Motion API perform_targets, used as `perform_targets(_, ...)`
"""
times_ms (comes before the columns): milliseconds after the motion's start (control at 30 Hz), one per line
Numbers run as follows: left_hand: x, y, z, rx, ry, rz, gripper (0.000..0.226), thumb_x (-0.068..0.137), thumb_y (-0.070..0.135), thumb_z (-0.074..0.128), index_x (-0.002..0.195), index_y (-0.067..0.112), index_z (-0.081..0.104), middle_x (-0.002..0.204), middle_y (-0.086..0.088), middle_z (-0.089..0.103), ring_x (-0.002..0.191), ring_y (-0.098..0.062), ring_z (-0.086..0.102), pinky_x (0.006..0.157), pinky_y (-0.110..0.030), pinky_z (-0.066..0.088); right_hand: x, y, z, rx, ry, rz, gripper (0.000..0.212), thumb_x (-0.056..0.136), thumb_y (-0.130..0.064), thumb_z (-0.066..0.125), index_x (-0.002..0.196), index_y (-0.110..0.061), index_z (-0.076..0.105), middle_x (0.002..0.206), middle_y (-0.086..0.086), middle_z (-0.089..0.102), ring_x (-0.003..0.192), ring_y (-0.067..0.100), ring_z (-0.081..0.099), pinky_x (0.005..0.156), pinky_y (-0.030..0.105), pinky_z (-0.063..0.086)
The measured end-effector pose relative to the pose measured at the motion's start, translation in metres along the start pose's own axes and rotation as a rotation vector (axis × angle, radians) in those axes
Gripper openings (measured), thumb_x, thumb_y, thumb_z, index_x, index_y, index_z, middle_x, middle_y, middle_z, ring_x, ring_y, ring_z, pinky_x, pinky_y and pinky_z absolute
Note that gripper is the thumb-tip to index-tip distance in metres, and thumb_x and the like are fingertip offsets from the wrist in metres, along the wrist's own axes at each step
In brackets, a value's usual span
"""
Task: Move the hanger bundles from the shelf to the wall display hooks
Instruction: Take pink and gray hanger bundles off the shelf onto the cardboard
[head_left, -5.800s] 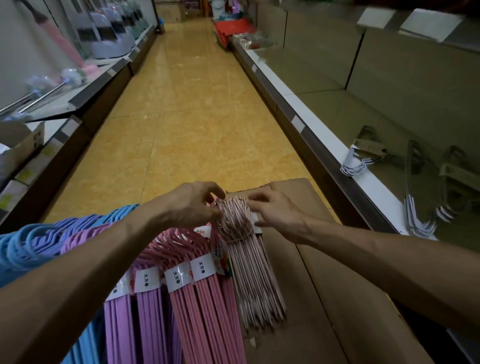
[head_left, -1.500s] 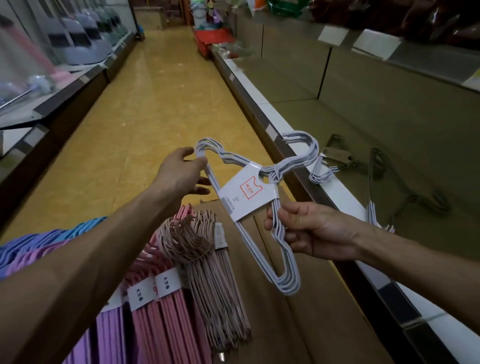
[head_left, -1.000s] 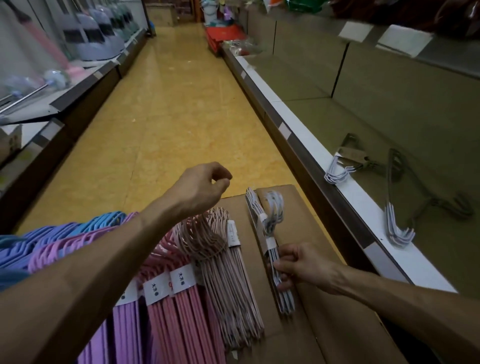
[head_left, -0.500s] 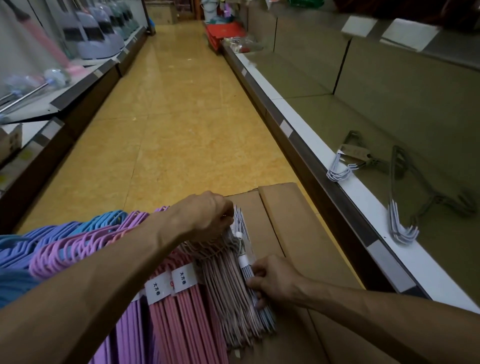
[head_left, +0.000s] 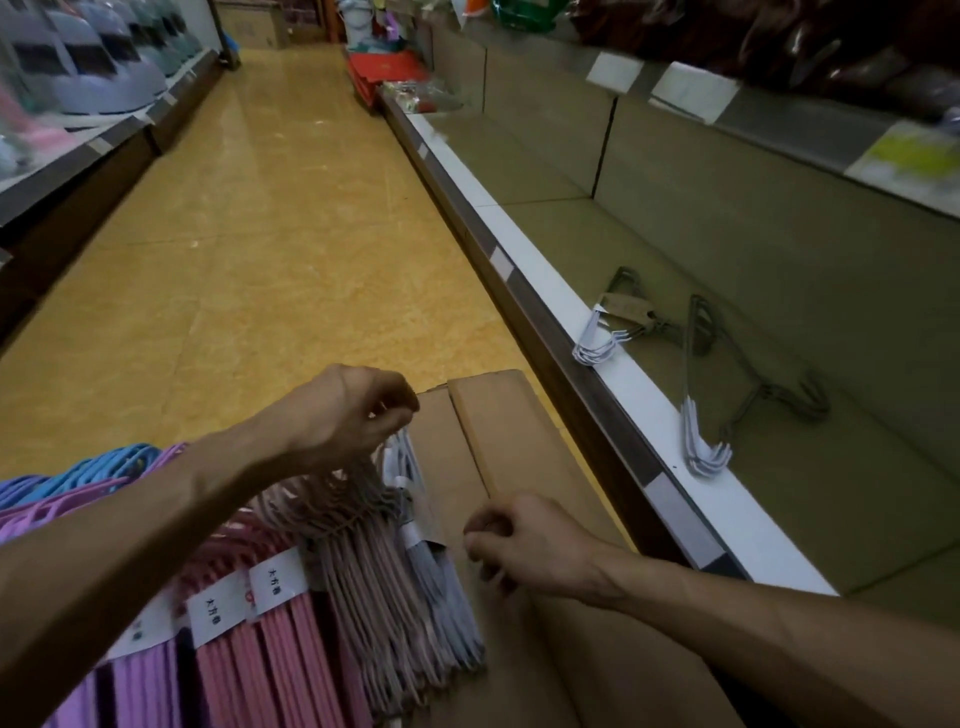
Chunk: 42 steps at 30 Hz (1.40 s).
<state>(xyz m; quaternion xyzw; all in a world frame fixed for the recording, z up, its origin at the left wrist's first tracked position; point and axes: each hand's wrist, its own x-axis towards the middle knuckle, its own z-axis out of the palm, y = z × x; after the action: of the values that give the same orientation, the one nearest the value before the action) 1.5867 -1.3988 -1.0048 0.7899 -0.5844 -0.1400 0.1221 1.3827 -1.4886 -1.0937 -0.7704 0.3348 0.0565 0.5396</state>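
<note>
I see my left hand (head_left: 353, 410) with its fingers curled around the hook ends of the pale pink bundle (head_left: 374, 566), which lies on the cardboard box (head_left: 519, 447) in front of me. A white bundle (head_left: 436, 566) lies against its right side, touching it. My right hand (head_left: 524, 540) hangs just beside the white bundle with the fingers loosely curled and holding nothing.

On the shelf (head_left: 779, 519) at my right, two more white bundles remain: the near one (head_left: 704, 447) and the far one (head_left: 602, 338), both with their ends over the white front edge. To my left lie more bundles, pink (head_left: 270, 665), purple (head_left: 130, 686) and blue (head_left: 93, 473).

I cannot see any wall hooks in this view, and no bundle hangs anywhere. So I judge the task is at an early stage: bundles are collected on the box, two wait on the shelf, and all the hanging is left to do.
</note>
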Motion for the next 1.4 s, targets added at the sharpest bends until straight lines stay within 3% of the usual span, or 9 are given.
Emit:
perform_targets(100, 0.011, 0.015, 0.003, -0.161, 0.1, -0.01, 0.022, 0.1, 0.026, 0.053, 0.116, 0.022, 0.067, 0.107, 0.007, 0.068, 0.096, -0.005, 0.061, 0.075, -0.011, 0.045, -0.017, 0.007, -0.033, 0.047, 0.045, -0.043, 0.018, 0.1, -0.022, 0.055, 0.114, -0.013, 0.063, 0.1, 0.008, 0.068, 0.085, 0.017, 0.069, 0.065, 0.022, 0.057)
perform_targets(200, 0.025, 0.035, 0.008, -0.275, 0.13, -0.012, 0.021, 0.1, 0.027, 0.052, 0.113, 0.025, 0.068, 0.1, 0.012, 0.068, 0.094, 0.0, 0.06, 0.072, -0.009, 0.042, -0.029, 0.014, -0.066, 0.093, 0.154, -0.041, 0.015, 0.1, -0.019, 0.055, 0.109, -0.011, 0.065, 0.091, 0.008, 0.07, 0.075, 0.014, 0.069, 0.064, 0.026, 0.059)
perform_targets(433, 0.053, 0.082, 0.026, -0.519, 0.154, -0.022, 0.019, 0.1, 0.024, 0.051, 0.107, 0.027, 0.069, 0.096, 0.01, 0.071, 0.092, -0.005, 0.067, 0.088, -0.034, 0.055, -0.043, 0.042, -0.15, 0.348, 0.552, 0.073, 0.019, 0.099, -0.02, 0.059, 0.096, -0.004, 0.066, 0.073, 0.008, 0.065, 0.059, 0.016, 0.058, 0.049, 0.029, 0.045)
perform_targets(667, 0.077, 0.133, 0.048, -0.635, 0.119, 0.007, 0.02, 0.101, 0.022, 0.05, 0.112, 0.027, 0.066, 0.099, 0.006, 0.07, 0.09, -0.008, 0.068, 0.083, -0.032, 0.058, -0.029, 0.093, -0.217, 0.545, 0.89, 0.258, 0.028, 0.094, -0.026, 0.065, 0.072, -0.01, 0.057, 0.063, 0.008, 0.055, 0.05, 0.02, 0.049, 0.042, 0.021, 0.034)
perform_targets(900, 0.1, 0.167, 0.063, -0.693, 0.085, 0.016, 0.02, 0.102, 0.02, 0.049, 0.114, 0.026, 0.064, 0.098, 0.005, 0.071, 0.09, -0.008, 0.069, 0.07, -0.019, 0.054, 0.002, 0.11, -0.231, 0.699, 0.823, 0.328, 0.038, 0.092, -0.029, 0.068, 0.064, -0.012, 0.049, 0.053, 0.007, 0.053, 0.036, 0.017, 0.045, 0.033, 0.016, 0.027)
perform_targets(1067, 0.109, 0.181, 0.066, -0.716, 0.093, 0.016, 0.02, 0.102, 0.018, 0.049, 0.113, 0.025, 0.064, 0.096, 0.005, 0.07, 0.087, -0.008, 0.069, 0.067, -0.016, 0.054, 0.008, 0.113, -0.237, 0.74, 0.782, 0.374, 0.033, 0.093, -0.018, 0.066, 0.065, -0.009, 0.051, 0.055, 0.008, 0.053, 0.04, 0.017, 0.044, 0.032, 0.017, 0.029)
perform_targets(1200, 0.108, 0.177, 0.068, -0.717, 0.072, 0.008, 0.02, 0.102, 0.018, 0.049, 0.112, 0.025, 0.064, 0.096, 0.004, 0.07, 0.085, -0.008, 0.07, 0.069, -0.019, 0.055, 0.007, 0.122, -0.24, 0.685, 0.877, 0.301, 0.018, 0.092, -0.014, 0.062, 0.076, -0.008, 0.058, 0.065, 0.008, 0.057, 0.053, 0.02, 0.051, 0.048, 0.025, 0.042)
perform_targets(1400, 0.103, 0.157, 0.063, -0.736, 0.073, -0.064, 0.02, 0.102, 0.017, 0.048, 0.112, 0.021, 0.065, 0.1, 0.0, 0.068, 0.085, -0.013, 0.07, 0.067, -0.02, 0.056, -0.005, 0.118, -0.237, 0.555, 0.911, 0.111, 0.014, 0.091, -0.009, 0.062, 0.084, 0.002, 0.067, 0.071, 0.017, 0.056, 0.051, 0.02, 0.046, 0.044, 0.023, 0.035)
